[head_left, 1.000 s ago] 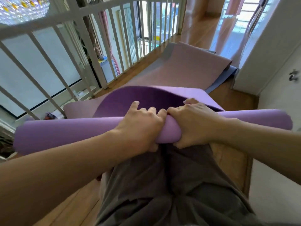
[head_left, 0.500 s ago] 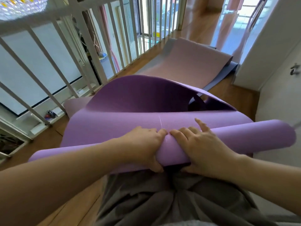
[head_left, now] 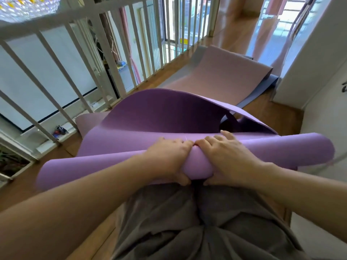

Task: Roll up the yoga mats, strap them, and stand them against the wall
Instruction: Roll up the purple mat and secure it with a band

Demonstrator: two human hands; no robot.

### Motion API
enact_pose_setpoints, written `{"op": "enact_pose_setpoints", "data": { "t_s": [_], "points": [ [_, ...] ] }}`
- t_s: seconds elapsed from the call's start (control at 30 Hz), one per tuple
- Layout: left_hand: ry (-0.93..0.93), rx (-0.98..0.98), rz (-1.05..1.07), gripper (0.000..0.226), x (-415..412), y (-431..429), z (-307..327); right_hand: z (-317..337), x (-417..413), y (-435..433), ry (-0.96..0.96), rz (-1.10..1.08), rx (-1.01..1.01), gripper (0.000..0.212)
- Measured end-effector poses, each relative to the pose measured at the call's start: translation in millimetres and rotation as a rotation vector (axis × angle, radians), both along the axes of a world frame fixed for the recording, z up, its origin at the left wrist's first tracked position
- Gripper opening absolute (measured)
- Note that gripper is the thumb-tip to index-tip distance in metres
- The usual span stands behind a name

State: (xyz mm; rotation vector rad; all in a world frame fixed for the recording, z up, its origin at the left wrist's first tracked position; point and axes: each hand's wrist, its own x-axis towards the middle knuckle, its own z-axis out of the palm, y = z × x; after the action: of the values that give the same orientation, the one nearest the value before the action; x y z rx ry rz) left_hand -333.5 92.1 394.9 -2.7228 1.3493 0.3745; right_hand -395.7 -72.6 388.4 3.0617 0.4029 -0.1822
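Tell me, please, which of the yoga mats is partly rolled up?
The purple mat, which the left hand and right hand grip at its roll; the pink mat and the blue mat beneath it lie spread out on the floor.

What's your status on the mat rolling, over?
Left hand and right hand grip the purple mat side by side, mid-roll. Part rolled, loose end arching up ahead. Pink mat flat beyond, clear of the roll.

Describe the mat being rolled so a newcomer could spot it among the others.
Beside the white railing, mats lie along the wooden floor. Nearest the person is the purple mat, gripped by the left hand and right hand. Unlike the spread pink mat and blue mat beyond, it is partly rolled.
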Motion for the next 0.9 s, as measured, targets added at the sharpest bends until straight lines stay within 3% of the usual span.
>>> {"op": "enact_pose_setpoints", "data": {
  "t_s": [0.13,0.27,0.37,0.47,0.53,0.63,0.8,0.9],
  "points": [
    [0.13,-0.005,0.021,0.083,15.4,1.0,6.3,0.1,6.1,-1.3,-0.035,-0.028,0.067,0.073],
    [-0.229,0.073,0.035,0.098,-3.7,0.8,-6.0,17.1,32.3,-8.0,0.198,-0.04,0.1,0.078],
    [-0.257,-0.002,0.06,0.097,-1.8,1.8,-12.2,13.8,39.2,-9.0,0.226,-0.036,0.085,0.084],
    [-0.122,-0.084,0.041,0.09,16.1,3.6,-7.6,-12.2,19.5,-8.6,-0.141,0.001,0.022,0.093],
    [-0.019,-0.067,0.031,0.087,27.1,1.6,-1.5,-27.6,10.2,-7.5,-0.335,0.007,0.038,0.088],
    [0.062,-0.024,0.082,0.083,35.4,-2.3,4.4,-17.9,22.2,-7.8,-0.184,-0.029,0.031,0.08],
    [-0.344,0.028,0.081,0.093,6.8,-2.3,-17.5,-7.1,31.7,-12.2,-0.075,-0.026,0.009,0.075],
    [-0.231,-0.035,0.113,0.088,15.3,-4.0,-6.8,4.4,40.9,-11.8,0.032,-0.026,0.055,0.073]
  ]
}}
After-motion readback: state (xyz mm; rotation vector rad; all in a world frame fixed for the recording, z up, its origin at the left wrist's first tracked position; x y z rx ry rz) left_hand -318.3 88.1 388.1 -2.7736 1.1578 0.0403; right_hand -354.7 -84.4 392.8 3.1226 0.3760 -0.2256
